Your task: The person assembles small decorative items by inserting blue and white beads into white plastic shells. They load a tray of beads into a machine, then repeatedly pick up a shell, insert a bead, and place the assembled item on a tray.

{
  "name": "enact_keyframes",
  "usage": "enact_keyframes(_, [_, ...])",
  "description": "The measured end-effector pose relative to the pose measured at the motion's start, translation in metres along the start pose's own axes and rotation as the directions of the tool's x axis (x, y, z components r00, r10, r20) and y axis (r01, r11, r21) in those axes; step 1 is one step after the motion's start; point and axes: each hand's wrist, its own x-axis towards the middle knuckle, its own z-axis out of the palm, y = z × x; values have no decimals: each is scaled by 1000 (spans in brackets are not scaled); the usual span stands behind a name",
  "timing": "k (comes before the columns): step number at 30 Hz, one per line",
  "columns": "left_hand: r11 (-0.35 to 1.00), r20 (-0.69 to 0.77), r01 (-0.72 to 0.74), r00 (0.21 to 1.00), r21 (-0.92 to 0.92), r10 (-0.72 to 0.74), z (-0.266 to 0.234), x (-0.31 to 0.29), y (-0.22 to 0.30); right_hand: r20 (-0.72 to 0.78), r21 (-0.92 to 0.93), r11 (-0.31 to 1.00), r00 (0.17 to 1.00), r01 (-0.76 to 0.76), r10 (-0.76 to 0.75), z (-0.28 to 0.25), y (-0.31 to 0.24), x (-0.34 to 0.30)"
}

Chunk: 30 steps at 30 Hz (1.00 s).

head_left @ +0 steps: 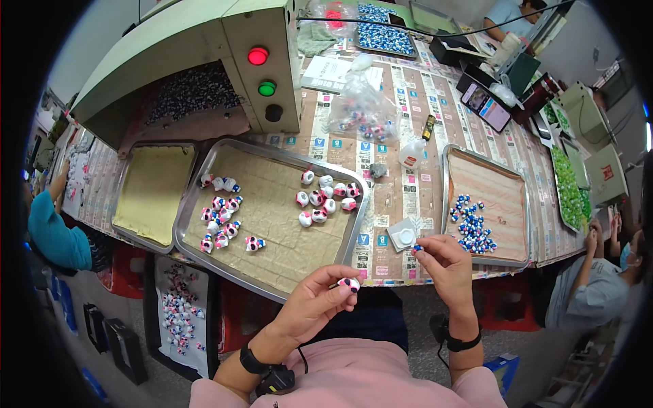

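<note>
My left hand (314,302) pinches a round white toy head (349,284) with pink and black markings. To its right, my right hand (446,266) holds a small blue toy piece (417,249) between thumb and fingertips, beside a small white dish (406,236) on a square pad. The two pieces are apart. Beyond my left hand, a metal tray (272,197) lined with brown sheet carries loose white heads (318,197) on its right and joined figures (221,221) on its left. A second tray (507,204) at the right has a heap of small blue pieces (473,228).
A large machine (262,34) with red and green lights stands at the back left, by a yellow-lined tray (153,194). A white bottle (411,154), a plastic bag (367,112) and a propped phone (486,105) are on the paper-covered table. Other people sit around it.
</note>
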Motion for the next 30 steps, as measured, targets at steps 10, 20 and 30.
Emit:
enact_keyframes(10, [998, -121, 25, 992, 53, -18, 8, 0, -5, 34, -568, 749, 919, 341, -393, 15, 14, 24])
enact_keyframes(20, [996, -138, 43, 990, 75, -33, 18, 12, -10, -2, -506, 795, 922, 334, -388, 14, 8, 20])
enact_keyframes(30, [996, -141, 42, 990, 77, -31, 21, 22, -20, 100, -83, 981, 981, 177, -169, 21, -32, -31])
